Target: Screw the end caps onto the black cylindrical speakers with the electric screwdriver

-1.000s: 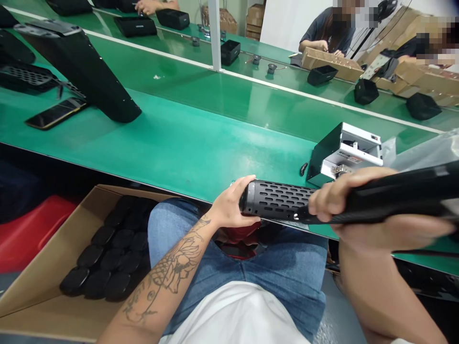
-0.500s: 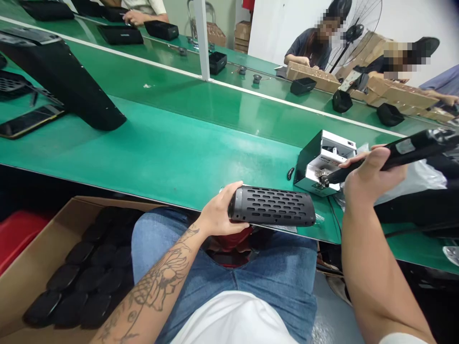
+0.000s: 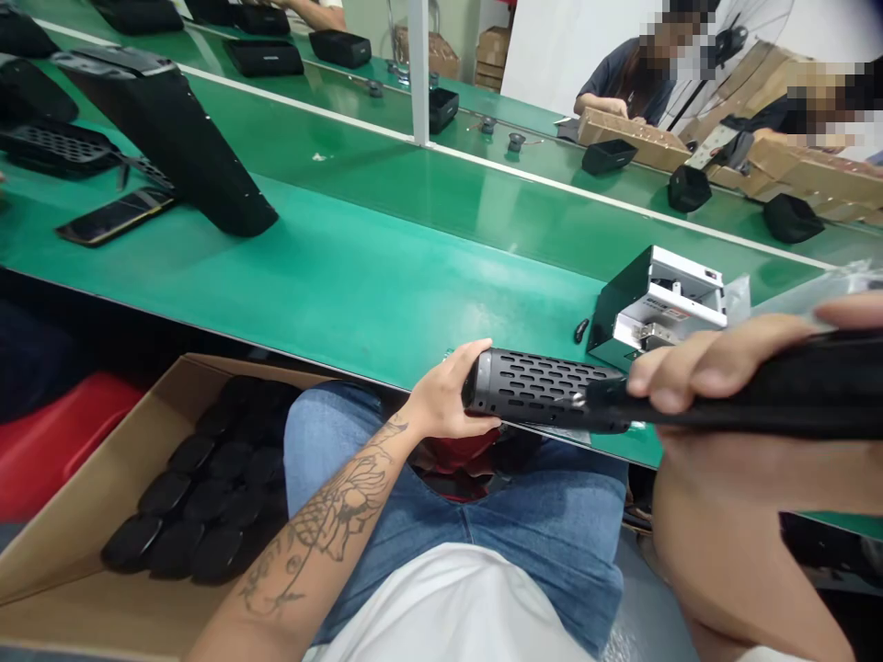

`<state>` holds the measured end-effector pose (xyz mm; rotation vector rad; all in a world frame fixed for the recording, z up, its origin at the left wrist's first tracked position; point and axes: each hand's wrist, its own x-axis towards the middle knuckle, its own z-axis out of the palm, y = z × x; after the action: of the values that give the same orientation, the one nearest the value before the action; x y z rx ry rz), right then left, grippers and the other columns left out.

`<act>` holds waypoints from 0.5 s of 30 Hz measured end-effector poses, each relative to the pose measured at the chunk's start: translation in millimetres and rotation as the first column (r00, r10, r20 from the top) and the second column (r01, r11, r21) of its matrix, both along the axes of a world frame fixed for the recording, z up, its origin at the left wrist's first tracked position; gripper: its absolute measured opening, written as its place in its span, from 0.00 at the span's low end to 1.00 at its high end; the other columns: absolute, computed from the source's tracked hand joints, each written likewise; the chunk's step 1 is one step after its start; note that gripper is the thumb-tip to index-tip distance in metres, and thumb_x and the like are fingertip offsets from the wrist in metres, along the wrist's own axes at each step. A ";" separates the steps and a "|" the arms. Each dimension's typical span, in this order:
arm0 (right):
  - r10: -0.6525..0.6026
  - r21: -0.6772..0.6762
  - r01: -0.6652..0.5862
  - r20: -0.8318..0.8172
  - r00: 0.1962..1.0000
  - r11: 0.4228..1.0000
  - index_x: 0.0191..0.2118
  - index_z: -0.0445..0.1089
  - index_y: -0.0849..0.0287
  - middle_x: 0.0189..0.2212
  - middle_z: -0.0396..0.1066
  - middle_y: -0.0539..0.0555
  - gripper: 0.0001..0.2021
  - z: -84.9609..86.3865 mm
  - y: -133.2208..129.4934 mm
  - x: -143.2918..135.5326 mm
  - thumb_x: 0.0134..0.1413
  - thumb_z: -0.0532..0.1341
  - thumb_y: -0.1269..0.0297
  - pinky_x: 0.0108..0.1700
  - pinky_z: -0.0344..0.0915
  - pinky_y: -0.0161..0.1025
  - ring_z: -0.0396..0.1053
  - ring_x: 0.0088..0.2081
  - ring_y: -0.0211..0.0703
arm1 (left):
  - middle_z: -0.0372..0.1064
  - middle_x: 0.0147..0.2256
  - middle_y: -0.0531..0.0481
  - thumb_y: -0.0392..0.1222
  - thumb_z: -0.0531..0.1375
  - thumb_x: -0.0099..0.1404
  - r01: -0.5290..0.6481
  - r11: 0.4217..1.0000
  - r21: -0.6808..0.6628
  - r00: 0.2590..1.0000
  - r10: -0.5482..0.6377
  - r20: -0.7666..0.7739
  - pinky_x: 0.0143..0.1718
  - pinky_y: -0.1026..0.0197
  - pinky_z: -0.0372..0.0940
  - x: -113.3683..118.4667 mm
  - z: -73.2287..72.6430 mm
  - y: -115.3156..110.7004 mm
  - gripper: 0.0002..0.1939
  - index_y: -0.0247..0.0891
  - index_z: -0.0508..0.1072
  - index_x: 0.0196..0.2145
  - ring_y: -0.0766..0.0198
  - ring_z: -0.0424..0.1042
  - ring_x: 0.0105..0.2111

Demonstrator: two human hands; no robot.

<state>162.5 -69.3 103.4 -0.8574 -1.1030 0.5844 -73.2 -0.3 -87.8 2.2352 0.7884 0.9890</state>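
A black slotted speaker housing (image 3: 531, 382) lies at the front edge of the green table, and my left hand (image 3: 452, 391) grips its left end. My right hand (image 3: 731, 368) is wrapped round a black electric screwdriver (image 3: 773, 395), held nearly level. The tool's tip, with a small shiny piece at it, is over the slotted face; whether it touches cannot be made out. Behind the housing's right end stands a black and silver screw feeder (image 3: 655, 308), with a small black part (image 3: 581, 331) beside it.
A tall black housing (image 3: 200, 147) leans at the left beside a phone (image 3: 117, 216). An open carton (image 3: 41, 561) of black parts stands below the table at the left. Beyond a white post (image 3: 419, 74), other people work near cardboard boxes (image 3: 635, 138).
My right hand has brought the screwdriver from the screw feeder down to the slotted housing. My left hand keeps its hold. The whole view has shifted slightly.
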 end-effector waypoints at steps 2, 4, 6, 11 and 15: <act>0.154 -0.027 -0.154 -0.022 0.988 0.988 0.41 0.76 0.50 0.21 0.72 0.49 0.23 -1.7 -5.0 -31.0 0.45 0.72 0.41 0.22 0.72 0.54 0.70 0.18 0.50 | 0.58 0.65 0.36 0.51 0.72 0.52 0.010 1.000 0.014 1.000 -0.010 0.019 0.65 0.45 0.64 0.5 -0.9 0.2 0.57 0.40 0.47 0.71 0.44 0.64 0.64; 0.224 -0.039 -0.225 -0.022 0.974 0.974 0.38 0.75 0.52 0.19 0.70 0.48 0.22 -7.8 -0.4 -57.4 0.51 0.68 0.38 0.21 0.71 0.50 0.68 0.17 0.46 | 0.59 0.64 0.36 0.52 0.72 0.52 0.011 1.000 0.017 0.999 -0.012 0.034 0.64 0.44 0.64 0.7 -1.7 0.3 0.57 0.40 0.47 0.71 0.44 0.65 0.63; 0.292 0.026 -0.292 0.000 0.956 0.956 0.39 0.75 0.52 0.18 0.69 0.48 0.24 -18.0 9.8 -74.8 0.50 0.67 0.36 0.20 0.68 0.47 0.67 0.16 0.45 | 0.59 0.64 0.36 0.53 0.72 0.52 0.007 1.000 0.012 0.999 -0.007 0.041 0.62 0.43 0.66 0.6 -2.2 0.3 0.57 0.41 0.47 0.71 0.43 0.66 0.62; 0.310 0.039 -0.309 -0.041 0.950 0.950 0.42 0.75 0.54 0.21 0.70 0.49 0.25 -42.9 28.5 -86.0 0.48 0.69 0.39 0.18 0.66 0.47 0.67 0.17 0.47 | 0.60 0.64 0.35 0.54 0.73 0.52 0.011 1.000 0.021 0.998 -0.012 0.058 0.62 0.42 0.65 -0.7 -3.1 0.6 0.58 0.41 0.47 0.71 0.42 0.66 0.62; 0.364 0.052 -0.363 -0.021 0.931 0.930 0.42 0.74 0.55 0.22 0.70 0.50 0.22 -48.3 30.5 -83.6 0.48 0.70 0.44 0.19 0.66 0.48 0.68 0.17 0.47 | 0.61 0.63 0.36 0.54 0.72 0.52 0.015 1.000 0.020 0.997 -0.017 0.073 0.61 0.43 0.66 -0.1 -3.1 1.0 0.57 0.40 0.48 0.70 0.43 0.67 0.61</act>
<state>79.0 -38.8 55.1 -0.6017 -1.2531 0.8730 -73.3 0.7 -90.9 2.2052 0.7310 1.0682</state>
